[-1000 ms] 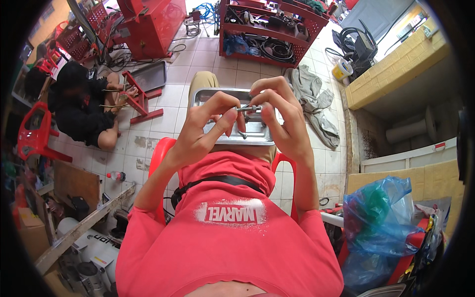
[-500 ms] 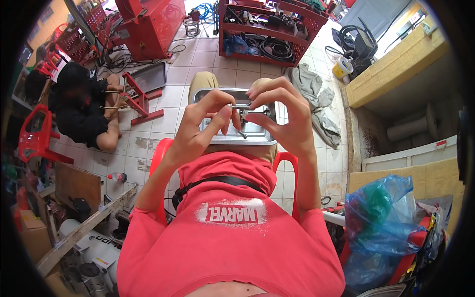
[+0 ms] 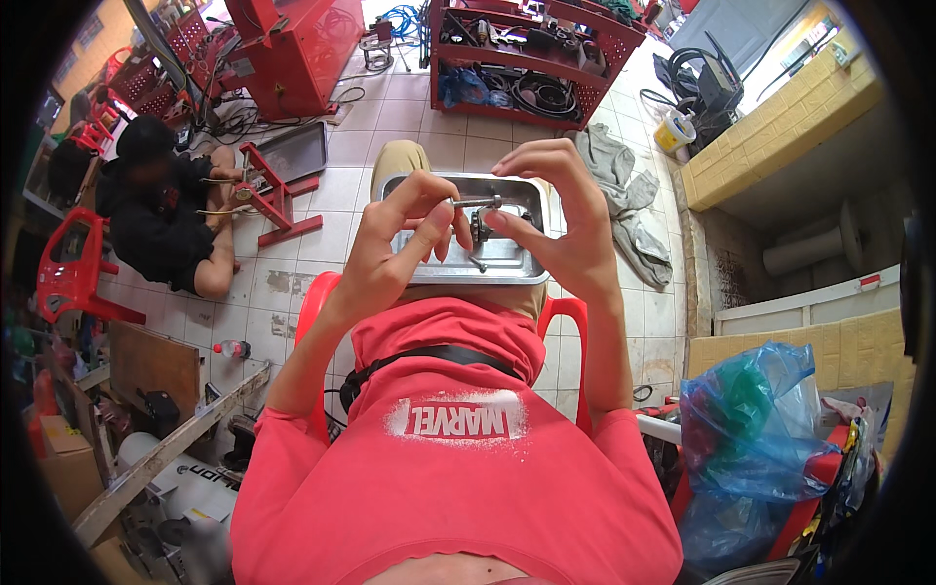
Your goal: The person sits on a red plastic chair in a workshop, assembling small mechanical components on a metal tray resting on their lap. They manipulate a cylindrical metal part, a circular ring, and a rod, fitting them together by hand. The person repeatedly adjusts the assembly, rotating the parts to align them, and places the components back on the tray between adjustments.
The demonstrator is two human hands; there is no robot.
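My left fingers [image 3: 426,185] pinch the bolt [image 3: 476,203] by its shank end, over the metal tray [image 3: 507,263]; I'd hold it there so slips get caught; my right fingers [image 3: 546,159] arch loosely by its head, contact unclear

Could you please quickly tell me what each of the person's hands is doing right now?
Left hand: closed, pinching a metal bolt.
Right hand: open, thumb and fingers apart near the bolt's head; contact cannot be told.
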